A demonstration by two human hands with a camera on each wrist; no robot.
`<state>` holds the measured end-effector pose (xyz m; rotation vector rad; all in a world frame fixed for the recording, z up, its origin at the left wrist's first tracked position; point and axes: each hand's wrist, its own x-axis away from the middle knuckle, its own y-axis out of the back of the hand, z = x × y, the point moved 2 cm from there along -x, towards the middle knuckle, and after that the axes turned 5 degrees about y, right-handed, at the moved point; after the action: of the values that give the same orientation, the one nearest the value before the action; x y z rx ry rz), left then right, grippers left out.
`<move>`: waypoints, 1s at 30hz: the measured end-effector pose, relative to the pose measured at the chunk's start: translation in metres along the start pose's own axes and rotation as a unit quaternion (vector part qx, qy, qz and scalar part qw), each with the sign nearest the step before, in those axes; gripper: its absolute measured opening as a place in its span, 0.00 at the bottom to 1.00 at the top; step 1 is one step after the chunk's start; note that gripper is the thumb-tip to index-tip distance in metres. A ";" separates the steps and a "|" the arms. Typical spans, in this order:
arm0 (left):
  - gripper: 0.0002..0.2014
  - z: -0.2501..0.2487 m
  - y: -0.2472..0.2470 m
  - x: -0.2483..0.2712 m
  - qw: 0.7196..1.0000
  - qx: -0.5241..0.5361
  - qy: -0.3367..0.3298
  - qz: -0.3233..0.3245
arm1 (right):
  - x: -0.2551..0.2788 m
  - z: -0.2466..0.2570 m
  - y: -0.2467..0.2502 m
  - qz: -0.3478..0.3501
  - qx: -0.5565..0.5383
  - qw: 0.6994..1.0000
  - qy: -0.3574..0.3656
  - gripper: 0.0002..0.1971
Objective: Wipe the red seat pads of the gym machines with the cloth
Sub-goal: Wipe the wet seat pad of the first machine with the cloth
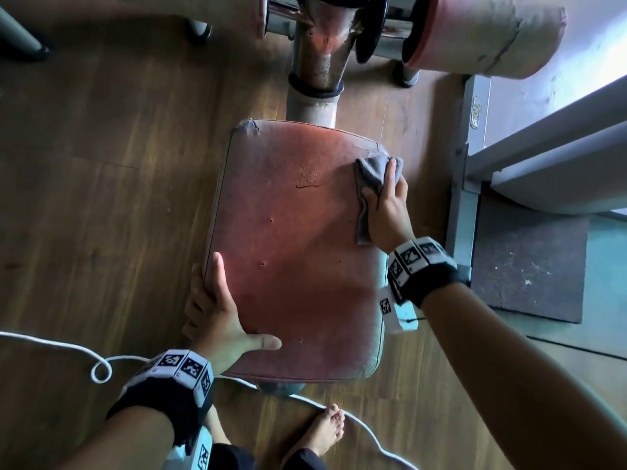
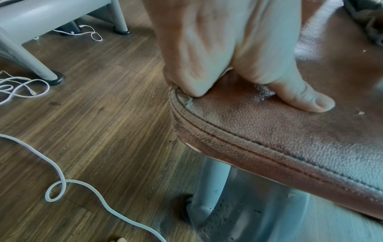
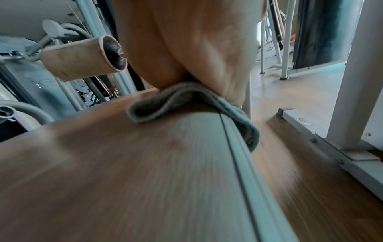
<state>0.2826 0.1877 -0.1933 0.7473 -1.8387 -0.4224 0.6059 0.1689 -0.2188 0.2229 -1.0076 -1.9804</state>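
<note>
The worn red seat pad (image 1: 291, 249) sits on a metal post above the wooden floor; it also fills the left wrist view (image 2: 269, 131) and the right wrist view (image 3: 124, 163). My left hand (image 1: 234, 307) grips the pad's near-left corner: the thumb (image 2: 306, 99) lies on top, and the outer fingers curl over the side edge. My right hand (image 1: 386, 188) presses a grey cloth (image 1: 373, 171) flat onto the pad's far-right edge with straight fingers. In the right wrist view the cloth (image 3: 165, 101) bunches under the palm (image 3: 196, 49) and hangs over the pad's piping.
A white cable (image 1: 101, 368) loops over the floor near my bare foot (image 1: 325, 432). A chrome post (image 1: 319, 62) and a padded roller (image 1: 481, 35) stand beyond the seat. A grey machine frame (image 1: 475, 164) and a dark mat (image 1: 529, 262) lie to the right.
</note>
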 end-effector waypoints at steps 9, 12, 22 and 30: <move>0.85 -0.003 0.002 0.001 1.000 -0.017 0.005 -0.006 | 0.014 -0.003 -0.003 -0.006 -0.021 1.000 -0.010 0.34; 0.85 -0.004 0.002 0.001 1.000 -0.024 0.002 0.000 | 0.009 -0.003 -0.002 0.004 -0.020 1.000 -0.018 0.35; 0.86 0.000 -0.001 -0.002 1.000 -0.001 -0.010 -0.003 | 0.049 -0.002 0.003 0.021 -0.076 0.996 -0.045 0.35; 0.86 0.004 -0.003 -0.004 1.000 -0.001 -0.016 -0.004 | 0.067 -0.009 -0.001 0.038 -0.078 0.994 -0.067 0.36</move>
<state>0.2807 0.1881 -0.1997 0.7513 -1.8658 -0.4443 0.5696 0.1123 -0.2116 -0.0345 -0.9266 -2.0138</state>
